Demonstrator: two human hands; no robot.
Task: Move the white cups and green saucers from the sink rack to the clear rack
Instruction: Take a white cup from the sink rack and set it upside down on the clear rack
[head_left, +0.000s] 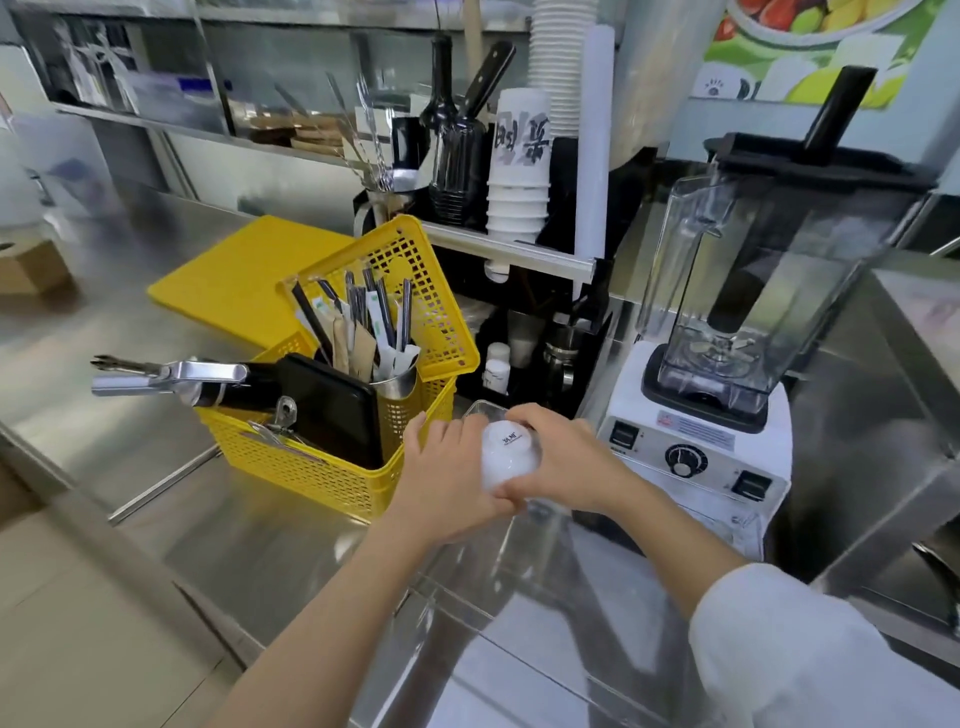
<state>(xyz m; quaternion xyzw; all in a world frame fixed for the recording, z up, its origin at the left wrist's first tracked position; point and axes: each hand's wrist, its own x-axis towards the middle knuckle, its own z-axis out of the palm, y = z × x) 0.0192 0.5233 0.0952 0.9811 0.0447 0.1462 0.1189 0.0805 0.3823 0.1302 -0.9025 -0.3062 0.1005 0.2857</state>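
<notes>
A white cup (506, 454) is held upside down, its base with a small black mark facing up. My left hand (447, 478) grips it from the left and my right hand (569, 462) from the right. The cup hangs over the far end of the clear rack (545, 613), a transparent tray on the steel counter between the yellow basket and the blender. No green saucers and no sink rack show in this view.
A yellow basket (322, 467) with a black tablet, tongs and a tin of utensils stands just left of my hands. A white blender (727, 415) stands to the right. A yellow cutting board (234, 280) lies behind. Paper cup stacks (519, 171) stand on a shelf at the back.
</notes>
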